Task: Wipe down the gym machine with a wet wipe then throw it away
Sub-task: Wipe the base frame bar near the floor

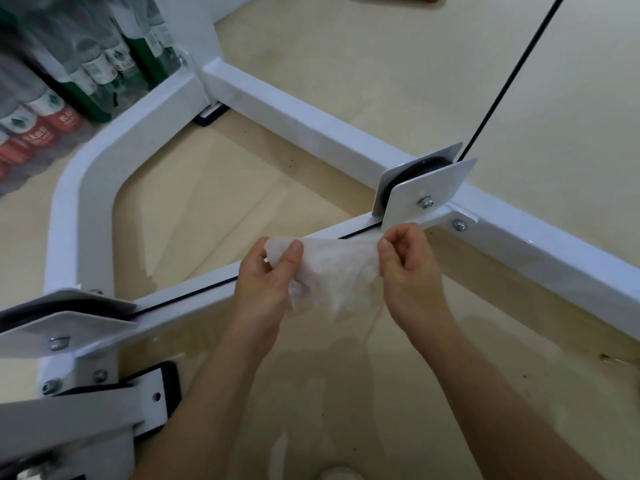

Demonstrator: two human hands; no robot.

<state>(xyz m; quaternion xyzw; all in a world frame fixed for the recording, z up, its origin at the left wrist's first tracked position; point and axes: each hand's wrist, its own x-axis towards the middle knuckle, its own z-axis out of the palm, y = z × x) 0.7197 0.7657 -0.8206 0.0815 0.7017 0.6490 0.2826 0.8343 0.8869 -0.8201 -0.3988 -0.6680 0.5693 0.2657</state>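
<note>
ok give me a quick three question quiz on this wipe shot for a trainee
1. Multiple choice: the wet wipe is held by A) one hand, B) both hands, C) neither hand.
2. True or false: the wipe is balled up tight.
3. Short answer: what runs up and away from the pulley?

Key
1. B: the left hand and right hand each pinch an edge.
2. False: it is stretched open between them.
3. The black cable.
</note>
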